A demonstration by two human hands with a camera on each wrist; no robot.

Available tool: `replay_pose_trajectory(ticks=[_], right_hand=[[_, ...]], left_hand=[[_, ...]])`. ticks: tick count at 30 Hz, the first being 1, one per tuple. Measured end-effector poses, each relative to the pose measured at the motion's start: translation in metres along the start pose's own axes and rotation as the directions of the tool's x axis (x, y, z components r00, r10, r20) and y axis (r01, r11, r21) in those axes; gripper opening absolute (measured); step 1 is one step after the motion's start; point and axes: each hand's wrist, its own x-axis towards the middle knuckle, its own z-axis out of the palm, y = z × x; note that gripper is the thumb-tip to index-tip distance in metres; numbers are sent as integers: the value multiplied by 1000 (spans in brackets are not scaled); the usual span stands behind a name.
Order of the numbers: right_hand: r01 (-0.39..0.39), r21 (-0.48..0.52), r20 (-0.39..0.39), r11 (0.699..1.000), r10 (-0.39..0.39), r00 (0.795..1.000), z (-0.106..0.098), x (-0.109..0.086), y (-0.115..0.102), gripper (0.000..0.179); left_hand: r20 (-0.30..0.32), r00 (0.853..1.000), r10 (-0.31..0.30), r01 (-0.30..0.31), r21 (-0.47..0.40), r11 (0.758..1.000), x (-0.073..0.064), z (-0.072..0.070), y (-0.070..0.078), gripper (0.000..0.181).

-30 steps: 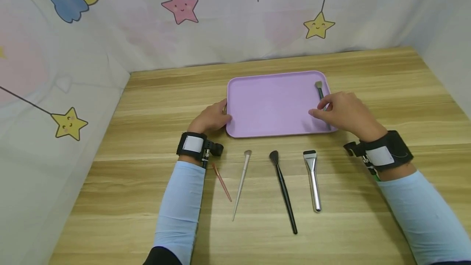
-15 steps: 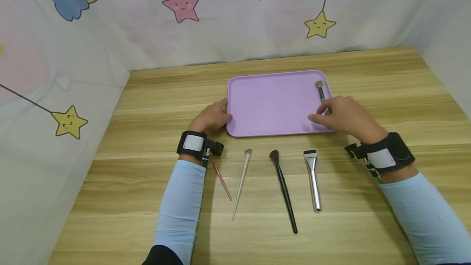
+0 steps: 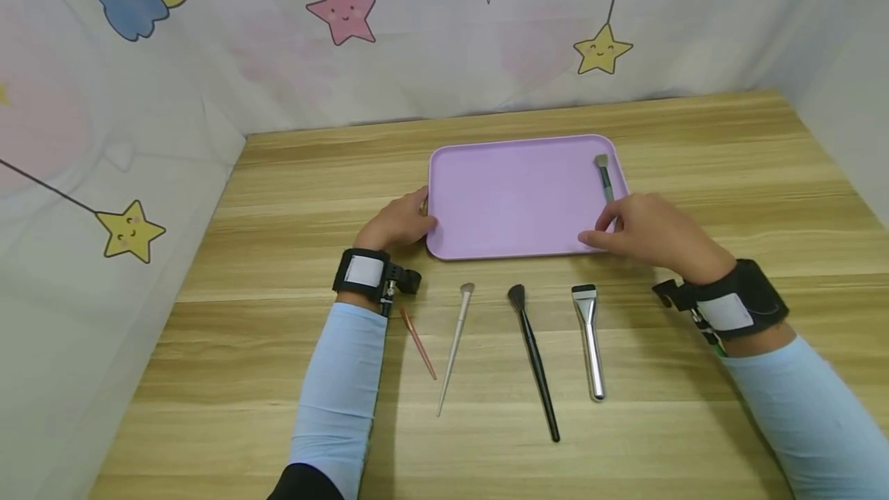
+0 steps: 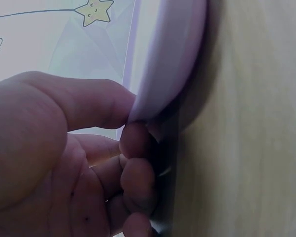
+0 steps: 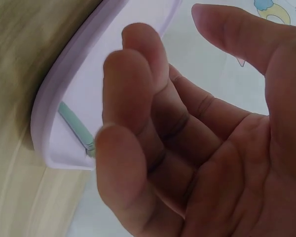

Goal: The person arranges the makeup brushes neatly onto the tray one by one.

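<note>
My left hand [image 3: 394, 222] pinches the left edge of the purple tray [image 3: 514, 195]. In the left wrist view its thumb lies on the tray's rim [image 4: 150, 84], with the other fingers curled beneath. A green-handled makeup brush [image 3: 606, 178] lies along the right side inside the tray, bristles toward the back. Over that brush's lower part hovers my right hand [image 3: 656, 234], hiding some of it. The right wrist view shows its fingers [image 5: 126, 89] loosely bent, the thumb well apart and nothing between them; the green handle [image 5: 75, 122] rests in the tray beyond.
In front of the tray lie a small pink brush [image 3: 419, 344], a white slim brush [image 3: 456, 346], a black brush [image 3: 537, 365] and a silver flat brush [image 3: 592, 342]. They are spread side by side on the wooden table [image 3: 278, 376]. A patterned curtain [image 3: 444, 60] stands behind.
My right hand has moved slightly toward the front of the tray, uncovering more of the green brush. The left hand and the tray have stayed in place.
</note>
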Motion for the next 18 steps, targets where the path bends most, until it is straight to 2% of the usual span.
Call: replay_pose_trajectory(ticks=[5,18], right_hand=[[22,-7,3,1000,-22,1000,1,-1,-1,40],[66,-13,68,998,-65,996,3,-5,-4,39]], left_hand=[[2,1000,0,0,3,1000,0,0,-1,71],[-1,1000,-10,10,7,1000,-2,0,0,73]])
